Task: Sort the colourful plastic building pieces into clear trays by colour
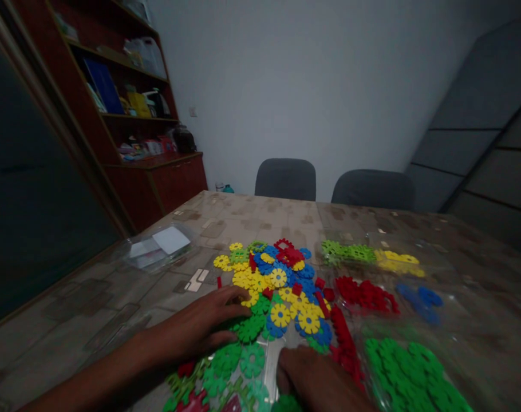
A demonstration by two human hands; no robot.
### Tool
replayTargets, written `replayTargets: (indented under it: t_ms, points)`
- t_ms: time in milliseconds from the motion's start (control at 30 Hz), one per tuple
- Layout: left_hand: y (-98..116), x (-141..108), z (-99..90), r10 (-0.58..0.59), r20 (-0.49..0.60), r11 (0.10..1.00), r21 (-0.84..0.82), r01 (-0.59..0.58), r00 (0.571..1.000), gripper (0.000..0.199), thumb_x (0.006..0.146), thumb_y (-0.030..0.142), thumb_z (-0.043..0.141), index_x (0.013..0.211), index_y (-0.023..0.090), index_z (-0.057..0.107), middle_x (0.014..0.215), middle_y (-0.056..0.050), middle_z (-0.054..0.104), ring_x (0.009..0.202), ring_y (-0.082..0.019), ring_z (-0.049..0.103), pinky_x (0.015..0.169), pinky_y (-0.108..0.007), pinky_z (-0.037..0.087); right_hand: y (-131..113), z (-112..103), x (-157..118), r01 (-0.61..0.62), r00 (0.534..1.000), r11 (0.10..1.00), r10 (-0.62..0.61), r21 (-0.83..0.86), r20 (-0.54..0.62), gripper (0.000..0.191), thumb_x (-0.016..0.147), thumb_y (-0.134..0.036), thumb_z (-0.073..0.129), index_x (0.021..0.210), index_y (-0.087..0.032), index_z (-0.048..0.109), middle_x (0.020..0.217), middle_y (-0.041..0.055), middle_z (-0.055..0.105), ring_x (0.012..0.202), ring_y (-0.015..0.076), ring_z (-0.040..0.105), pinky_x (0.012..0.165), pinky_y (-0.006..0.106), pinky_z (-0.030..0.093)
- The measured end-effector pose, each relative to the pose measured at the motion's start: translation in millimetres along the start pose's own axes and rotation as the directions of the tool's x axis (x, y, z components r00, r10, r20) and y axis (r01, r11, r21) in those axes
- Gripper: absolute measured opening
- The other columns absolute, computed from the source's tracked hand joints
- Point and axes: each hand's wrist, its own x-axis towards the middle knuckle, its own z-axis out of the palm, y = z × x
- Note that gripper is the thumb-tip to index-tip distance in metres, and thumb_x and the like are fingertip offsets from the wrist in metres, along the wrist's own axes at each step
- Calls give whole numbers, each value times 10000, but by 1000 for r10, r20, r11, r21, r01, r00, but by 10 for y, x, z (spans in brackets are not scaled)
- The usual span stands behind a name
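Observation:
A mixed heap of yellow, blue, red and green plastic gear-shaped pieces [279,278] lies on the patterned table. My left hand [209,320] reaches over its left side, fingers apart, the fingertips at yellow and green pieces. Near the bottom centre is my right hand [307,375], its fingers curled down and pressed together; whatever they grip is hidden. Green pieces [252,359] lie between the hands, partly over clear plastic. Red pieces [344,337] form a strip just right of the heap.
On the right, clear trays hold green pieces [415,375], red pieces [366,294], blue pieces [423,300], light green pieces [348,252] and yellow pieces [400,262]. A clear package with white cards [171,240] lies left. Two grey chairs [285,178] stand behind the table [260,214].

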Motion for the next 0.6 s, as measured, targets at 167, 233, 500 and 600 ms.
replayTargets:
  t_ms: [167, 233, 500, 600]
  points:
    - [-19, -27, 8, 5, -9, 1000, 10, -5, 1000, 399, 986, 301, 652, 1379, 288, 586, 1492, -115, 517, 1356, -320, 520, 1132, -457, 449, -29, -326, -176, -40, 999, 998, 39, 44, 33, 254, 741, -66, 725, 918, -241, 673, 879, -5, 754, 697, 164, 654, 551, 236, 285]
    - [-10, -31, 7, 4, -1, 1000, 19, -4, 1000, 389, 996, 302, 640, 1380, 281, 583, 1485, -121, 521, 1355, -318, 520, 1128, -461, 453, 92, -555, -336, -36, 996, 998, 41, 51, -86, 187, 781, -50, 657, 843, -227, 658, 866, 4, 750, 684, 158, 647, 567, 243, 329]
    - [-48, -43, -67, -11, 24, 1000, 18, 10, 1000, 375, 1015, 313, 616, 1389, 298, 599, 1487, -101, 549, 1338, -302, 555, 1123, -438, 469, 744, -1137, -810, -308, 944, 950, 300, -44, -135, 310, 901, -209, 540, 628, -256, 678, 648, 67, 701, 543, 196, 615, 498, 296, 362]
    - [-79, -77, -202, -2, 8, 1000, 16, 2, 1000, 392, 1028, 287, 594, 1418, 329, 579, 1472, -78, 575, 1333, -283, 564, 1133, -442, 463, 722, -1131, -813, -301, 926, 953, 285, -30, -248, 308, 874, -213, 559, 600, -264, 689, 625, 49, 699, 542, 181, 620, 504, 284, 393]
